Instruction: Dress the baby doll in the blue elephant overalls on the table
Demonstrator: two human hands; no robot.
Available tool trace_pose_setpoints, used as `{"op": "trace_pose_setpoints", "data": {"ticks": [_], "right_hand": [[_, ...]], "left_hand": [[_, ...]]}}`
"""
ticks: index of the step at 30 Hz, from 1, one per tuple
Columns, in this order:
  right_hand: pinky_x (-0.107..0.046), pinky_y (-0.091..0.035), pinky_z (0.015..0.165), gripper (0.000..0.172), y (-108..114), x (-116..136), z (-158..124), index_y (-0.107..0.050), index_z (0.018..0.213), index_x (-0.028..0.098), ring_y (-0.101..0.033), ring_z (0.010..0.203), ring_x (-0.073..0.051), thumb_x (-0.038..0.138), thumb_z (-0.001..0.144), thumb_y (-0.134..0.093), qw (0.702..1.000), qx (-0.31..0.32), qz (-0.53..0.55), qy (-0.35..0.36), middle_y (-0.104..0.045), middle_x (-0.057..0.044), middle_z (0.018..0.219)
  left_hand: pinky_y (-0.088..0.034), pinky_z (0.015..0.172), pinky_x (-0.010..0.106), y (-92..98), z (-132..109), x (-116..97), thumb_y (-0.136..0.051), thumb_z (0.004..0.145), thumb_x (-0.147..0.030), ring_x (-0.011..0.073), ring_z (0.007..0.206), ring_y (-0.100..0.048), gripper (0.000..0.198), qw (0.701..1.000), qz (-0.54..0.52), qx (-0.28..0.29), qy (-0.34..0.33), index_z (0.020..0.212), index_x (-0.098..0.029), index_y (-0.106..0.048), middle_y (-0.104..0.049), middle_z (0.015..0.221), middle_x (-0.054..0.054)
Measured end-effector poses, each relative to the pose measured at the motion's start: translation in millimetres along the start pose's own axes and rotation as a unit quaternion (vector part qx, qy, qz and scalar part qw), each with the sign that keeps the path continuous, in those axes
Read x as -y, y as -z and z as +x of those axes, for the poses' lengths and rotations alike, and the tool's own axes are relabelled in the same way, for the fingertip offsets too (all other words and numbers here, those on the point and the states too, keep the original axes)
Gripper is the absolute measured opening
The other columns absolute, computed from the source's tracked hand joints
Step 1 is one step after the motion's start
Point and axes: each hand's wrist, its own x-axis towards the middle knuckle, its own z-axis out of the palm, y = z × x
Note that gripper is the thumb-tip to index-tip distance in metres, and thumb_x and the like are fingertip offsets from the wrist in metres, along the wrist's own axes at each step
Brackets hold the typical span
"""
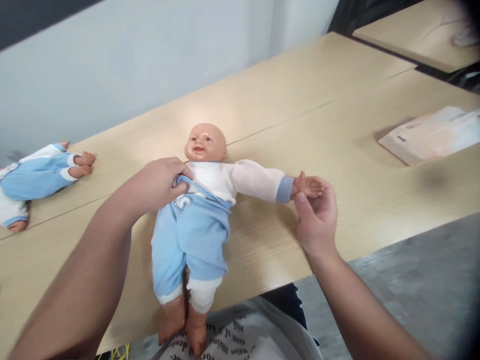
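I had the doll (200,220) lying between the two hands, the left hand (162,183) pinching the blue strap (204,190) and the right hand (319,220) gripping the doll's small hand (309,185), the white sleeve (257,181) beside it already on, the strap, I judged, not yet fastened.

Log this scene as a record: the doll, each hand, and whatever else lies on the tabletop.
Doll: on its back, white top, blue bottoms
Left hand: gripping a blue cloth edge at the doll's front
Right hand: holding the doll's outstretched hand
Tabletop, left: second doll, partly out of view
Tabletop, right: pale package
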Motion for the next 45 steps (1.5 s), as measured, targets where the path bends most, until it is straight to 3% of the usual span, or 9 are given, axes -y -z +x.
{"op": "trace_pose_setpoints", "data": {"ticks": [7,10,18,26,31,35,41,43,45], "right_hand": [[-0.058,-0.049,0.116,0.035,-10.9,-1.6,6.7,-0.056,0.127,0.032,-0.065,0.127,-0.028,0.046,0.097,-0.066,1.000,-0.010,-0.007,0.020,-0.065,-0.007,0.129],[-0.058,-0.046,0.118,0.032,-23.1,4.2,14.1,-0.056,0.129,0.033,-0.062,0.132,-0.028,0.042,0.099,-0.063,0.999,-0.001,-0.004,0.052,-0.062,-0.007,0.135],[-0.057,-0.043,0.121,0.033,-40.8,6.3,14.2,-0.057,0.132,0.034,-0.059,0.135,-0.030,0.047,0.101,-0.059,0.997,-0.015,-0.038,0.071,-0.062,-0.008,0.135],[-0.066,-0.039,0.121,0.071,-37.8,-1.1,0.9,-0.036,0.152,0.034,-0.051,0.143,-0.035,0.046,0.092,-0.072,0.990,0.126,-0.057,0.035,-0.051,-0.013,0.152],[-0.064,-0.035,0.124,0.075,-51.5,19.1,10.4,-0.035,0.158,0.034,-0.049,0.145,-0.036,0.037,0.092,-0.071,0.977,0.148,-0.123,0.091,-0.054,-0.011,0.152],[-0.063,-0.040,0.116,0.074,-78.1,44.1,27.2,-0.037,0.162,0.034,-0.055,0.133,-0.039,0.032,0.094,-0.066,0.931,0.241,-0.240,0.131,-0.063,-0.010,0.141],[-0.058,-0.041,0.100,0.042,-119.2,64.2,35.0,-0.068,0.127,0.026,-0.054,0.114,-0.038,0.010,0.090,-0.057,0.769,0.424,-0.419,0.232,-0.068,-0.016,0.120],[-0.056,-0.038,0.100,0.041,-123.3,62.5,37.8,-0.069,0.119,0.024,-0.053,0.115,-0.037,0.007,0.083,-0.059,0.749,0.461,-0.410,0.240,-0.067,-0.015,0.121],[-0.055,-0.037,0.100,0.039,-122.4,59.0,43.0,-0.068,0.115,0.023,-0.054,0.114,-0.035,0.008,0.079,-0.060,0.762,0.492,-0.366,0.208,-0.068,-0.012,0.120]], "left_hand": [[-0.052,0.095,0.037,-19.4,-0.9,-19.7,-0.060,0.085,-0.021,0.0231,0.101,-0.067,0.022,0.970,-0.052,-0.238,0.021,0.106,-0.024,-0.065,-0.072,0.109,0.004],[-0.052,0.095,0.035,-30.6,-1.5,-22.3,-0.062,0.084,-0.018,0.0209,0.098,-0.066,0.019,0.955,-0.076,-0.285,0.013,0.102,-0.024,-0.063,-0.070,0.105,0.003],[-0.054,0.095,0.037,-44.3,-15.6,-9.2,-0.069,0.080,-0.016,0.0225,0.104,-0.064,0.033,0.951,-0.111,-0.287,0.011,0.112,-0.023,-0.061,-0.068,0.114,0.005],[-0.053,0.101,0.044,-50.0,-21.5,-3.3,-0.068,0.083,-0.016,0.0259,0.113,-0.066,0.032,0.960,-0.091,-0.262,-0.016,0.113,-0.025,-0.066,-0.071,0.116,0.005],[-0.053,0.102,0.047,-50.1,-18.9,-0.5,-0.065,0.089,-0.018,0.0241,0.106,-0.068,0.020,0.953,-0.062,-0.282,-0.090,0.102,-0.031,-0.073,-0.076,0.106,0.002],[-0.051,0.107,0.052,-47.9,-20.7,1.4,-0.069,0.093,-0.028,0.0235,0.103,-0.070,0.015,0.945,-0.071,-0.294,-0.121,0.101,-0.039,-0.076,-0.079,0.104,-0.002],[-0.053,0.102,0.049,-40.4,-17.7,-6.1,-0.064,0.094,-0.028,0.0247,0.105,-0.068,0.012,0.944,-0.079,-0.314,-0.063,0.092,-0.032,-0.075,-0.077,0.100,0.001],[-0.053,0.100,0.047,-37.3,-13.2,-10.0,-0.064,0.091,-0.025,0.0240,0.104,-0.067,0.006,0.940,-0.084,-0.328,-0.034,0.089,-0.027,-0.070,-0.075,0.101,0.002],[-0.052,0.098,0.045,-35.3,-8.2,-12.6,-0.067,0.088,-0.023,0.0236,0.102,-0.065,0.006,0.936,-0.082,-0.342,-0.008,0.084,-0.025,-0.063,-0.072,0.101,0.003]]}}
